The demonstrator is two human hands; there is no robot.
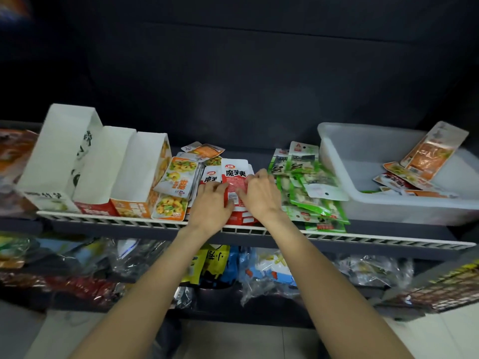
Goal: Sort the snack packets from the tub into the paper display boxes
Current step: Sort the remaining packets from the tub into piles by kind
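Both hands form the grip: left hand (212,200) and right hand (260,194) pinch the red packets (236,181), upright, long axis toward 12 o'clock; paper boxes (103,167) lie at 9 o'clock, nearer the left hand.

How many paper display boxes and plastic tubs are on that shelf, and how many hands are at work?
Paper display boxes: 3, namely the tall white box, the red-fronted box and the orange-fronted box
Plastic tub: 1
Hands: 2, the left hand and the right hand, both on the red packets
Total: 6
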